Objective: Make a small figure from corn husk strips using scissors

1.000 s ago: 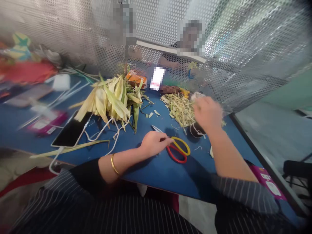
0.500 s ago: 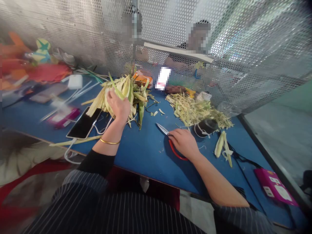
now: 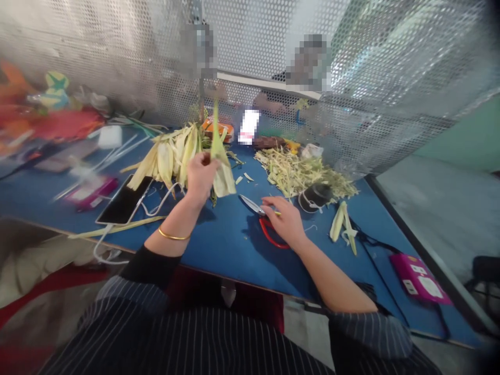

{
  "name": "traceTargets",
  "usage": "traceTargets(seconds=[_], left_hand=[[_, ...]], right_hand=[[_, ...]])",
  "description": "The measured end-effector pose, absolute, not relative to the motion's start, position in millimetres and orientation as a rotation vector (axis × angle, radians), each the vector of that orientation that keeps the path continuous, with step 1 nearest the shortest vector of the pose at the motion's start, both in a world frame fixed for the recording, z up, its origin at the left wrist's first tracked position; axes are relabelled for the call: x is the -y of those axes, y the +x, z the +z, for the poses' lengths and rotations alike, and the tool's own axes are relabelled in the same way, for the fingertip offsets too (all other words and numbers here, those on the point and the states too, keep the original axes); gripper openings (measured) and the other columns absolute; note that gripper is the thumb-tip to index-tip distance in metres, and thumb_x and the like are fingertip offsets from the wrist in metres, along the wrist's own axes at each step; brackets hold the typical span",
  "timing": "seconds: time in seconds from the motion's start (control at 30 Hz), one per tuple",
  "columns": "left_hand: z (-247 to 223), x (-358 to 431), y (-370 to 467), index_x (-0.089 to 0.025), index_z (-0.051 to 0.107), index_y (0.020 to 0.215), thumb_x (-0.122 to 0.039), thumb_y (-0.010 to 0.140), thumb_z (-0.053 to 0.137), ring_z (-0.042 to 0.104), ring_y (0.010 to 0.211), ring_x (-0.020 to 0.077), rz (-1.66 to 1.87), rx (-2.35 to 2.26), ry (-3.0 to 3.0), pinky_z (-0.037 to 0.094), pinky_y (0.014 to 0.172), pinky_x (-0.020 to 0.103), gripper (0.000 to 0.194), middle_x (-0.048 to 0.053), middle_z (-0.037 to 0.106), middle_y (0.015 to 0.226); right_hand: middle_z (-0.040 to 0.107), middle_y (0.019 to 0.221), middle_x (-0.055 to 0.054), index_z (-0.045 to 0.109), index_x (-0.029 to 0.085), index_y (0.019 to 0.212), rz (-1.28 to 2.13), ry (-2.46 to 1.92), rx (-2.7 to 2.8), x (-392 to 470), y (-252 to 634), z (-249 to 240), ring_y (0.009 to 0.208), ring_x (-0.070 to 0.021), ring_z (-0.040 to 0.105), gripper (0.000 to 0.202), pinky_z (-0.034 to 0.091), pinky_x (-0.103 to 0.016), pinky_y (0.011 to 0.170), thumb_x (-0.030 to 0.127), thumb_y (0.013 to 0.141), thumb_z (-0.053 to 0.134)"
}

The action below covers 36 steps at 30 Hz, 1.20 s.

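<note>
A dark pinstriped top (image 3: pixel 187 338) is worn with a black undersleeve (image 3: pixel 156 266) and gold bangle (image 3: pixel 174 238).

A blue tabletop (image 3: pixel 226 252) is spread with a heap of pale corn husks (image 3: pixel 166 159) left of centre, beside which a dark-screened smartphone (image 3: pixel 125 202) is laid, with a long, narrow husk strip (image 3: pixel 133 226) near the front edge and, farther left, a small white case (image 3: pixel 110 137) and a blurred magenta box (image 3: pixel 92 192). Right of centre, a mound of shredded husk (image 3: pixel 300 169) is fronted by a black roll (image 3: pixel 319 194) tied with white cord, and two loose husk pieces (image 3: pixel 336 226) and a second magenta box (image 3: pixel 417 278) are set nearer the right corner. Mid-table, scissors (image 3: pixel 253 205) are partly covered by a hand; whether they are fully rested on the surface cannot be told.
</note>
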<state>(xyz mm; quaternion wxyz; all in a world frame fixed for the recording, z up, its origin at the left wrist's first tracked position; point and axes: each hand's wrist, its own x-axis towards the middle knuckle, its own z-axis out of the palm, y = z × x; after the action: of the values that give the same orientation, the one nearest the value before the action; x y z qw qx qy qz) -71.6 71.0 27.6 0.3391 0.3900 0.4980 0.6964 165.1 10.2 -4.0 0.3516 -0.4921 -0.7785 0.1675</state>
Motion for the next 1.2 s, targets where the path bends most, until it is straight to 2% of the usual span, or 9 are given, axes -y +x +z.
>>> traceTargets(seconds=[0.13, 0.23, 0.33, 0.43, 0.8, 0.97, 1.2], left_hand=[[19.2, -49.7, -6.2, -0.013, 0.058, 0.077, -0.021, 0.064, 0.063, 0.054, 0.059, 0.0107, 1.599, -1.125, 1.035, 0.044, 0.056, 0.023, 0.015, 0.001, 0.060, 0.068], [7.3, -41.2, 14.3, -0.014, 0.057, 0.079, -0.022, 0.066, 0.062, 0.054, 0.060, 0.0094, 1.524, -1.106, 1.065, 0.044, 0.057, 0.022, 0.016, 0.000, 0.059, 0.070], [1.1, -39.7, 14.9, -0.014, 0.057, 0.077, -0.022, 0.067, 0.062, 0.053, 0.059, 0.0087, 1.463, -1.112, 1.101, 0.043, 0.055, 0.021, 0.014, -0.001, 0.058, 0.069], [1.0, -40.7, 9.8, -0.014, 0.058, 0.078, -0.027, 0.069, 0.062, 0.053, 0.057, 0.0100, 1.408, -1.111, 1.074, 0.043, 0.050, 0.021, 0.016, 0.000, 0.059, 0.069], [8.8, -44.3, -3.6, -0.015, 0.062, 0.075, -0.036, 0.074, 0.061, 0.051, 0.056, 0.0093, 1.507, -1.143, 1.050, 0.042, 0.047, 0.019, 0.021, 0.000, 0.059, 0.069], [11.5, -52.6, -13.5, -0.017, 0.057, 0.066, -0.034, 0.076, 0.059, 0.044, 0.051, 0.0073, 1.669, -1.172, 1.006, 0.037, 0.044, 0.018, 0.020, -0.002, 0.051, 0.061], [14.7, -61.7, -23.8, -0.018, 0.057, 0.068, -0.028, 0.077, 0.058, 0.049, 0.053, 0.0090, 1.807, -1.183, 0.940, 0.036, 0.044, 0.020, 0.014, -0.001, 0.052, 0.062]], right_hand=[[0.069, 0.095, -0.003, 0.060, 0.023, 0.106, 1.180, -1.138, 1.494, -4.4, 158.3, 1.6, 0.087, -0.0175, 0.065, 0.036, 0.053, -0.031, 0.077, 0.049, 0.081, 0.054], [0.069, 0.088, -0.001, 0.061, 0.021, 0.095, 1.408, -1.125, 1.337, -4.2, 153.6, -3.0, 0.073, -0.0151, 0.065, 0.036, 0.055, -0.028, 0.064, 0.047, 0.071, 0.066], [0.067, 0.069, 0.001, 0.060, 0.018, 0.080, 1.435, -1.186, 1.295, -5.0, 151.5, -8.4, 0.056, -0.0140, 0.063, 0.030, 0.053, -0.026, 0.053, 0.042, 0.066, 0.071], [0.064, 0.060, 0.002, 0.060, 0.019, 0.076, 1.414, -1.220, 1.304, -4.3, 152.7, -7.7, 0.050, -0.0147, 0.062, 0.026, 0.050, -0.024, 0.047, 0.041, 0.068, 0.070], [0.064, 0.058, 0.002, 0.060, 0.019, 0.072, 1.347, -1.228, 1.358, -3.3, 160.7, -3.7, 0.049, -0.0131, 0.060, 0.020, 0.050, -0.024, 0.051, 0.039, 0.074, 0.064], [0.064, 0.058, 0.002, 0.059, 0.020, 0.070, 1.293, -1.293, 1.432, -4.1, 164.1, 2.0, 0.051, -0.0143, 0.062, 0.018, 0.051, -0.026, 0.053, 0.037, 0.074, 0.063], [0.063, 0.057, 0.002, 0.060, 0.019, 0.068, 1.201, -1.303, 1.491, -7.5, 174.6, 10.5, 0.051, -0.0139, 0.060, 0.021, 0.051, -0.026, 0.054, 0.039, 0.073, 0.064]])
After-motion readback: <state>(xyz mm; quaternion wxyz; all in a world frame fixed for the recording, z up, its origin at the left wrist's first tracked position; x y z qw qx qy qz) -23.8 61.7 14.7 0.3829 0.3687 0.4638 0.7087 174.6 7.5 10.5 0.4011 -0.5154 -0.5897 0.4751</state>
